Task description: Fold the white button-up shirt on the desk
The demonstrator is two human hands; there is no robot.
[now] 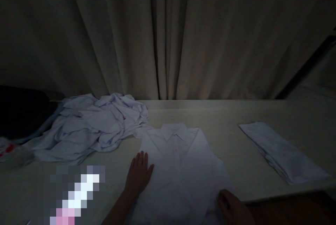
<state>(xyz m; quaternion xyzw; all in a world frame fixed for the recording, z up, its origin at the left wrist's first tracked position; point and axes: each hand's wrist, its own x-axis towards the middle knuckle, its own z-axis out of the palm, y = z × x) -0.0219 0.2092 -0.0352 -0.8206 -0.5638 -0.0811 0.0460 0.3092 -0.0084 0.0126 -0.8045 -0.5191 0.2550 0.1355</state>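
Note:
A white collared shirt lies spread flat on the pale table, collar pointing away from me. My left hand rests flat on the shirt's left edge, fingers together and stretched out. My right hand sits at the shirt's lower right corner near the table's front edge; whether it pinches the cloth is too dark to tell.
A crumpled heap of white shirts lies at the back left. A folded white garment lies on the right. A beige curtain hangs behind the table. Something dark sits at the far left, and a blurred patch lies near the front left.

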